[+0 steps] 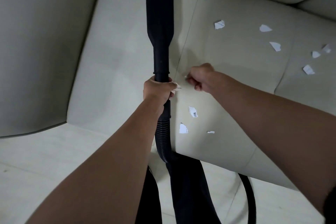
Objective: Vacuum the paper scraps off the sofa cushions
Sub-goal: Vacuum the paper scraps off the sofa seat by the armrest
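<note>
A: While clamping the vacuum wand [161,60], twelve to six, in the left hand [157,90]: paper scraps [193,111] where?
B: Sofa cushion [209,51], five o'clock of those fingers [168,88]; nearer the right hand [199,76], curled, seemingly pinching one.

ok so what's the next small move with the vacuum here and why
Probably swing the vacuum wand rightward across the seam: the left hand grips it, its nozzle is out of frame, and the paper scraps all lie on the cushion right of it. The right hand seems to pinch a small scrap.
</note>
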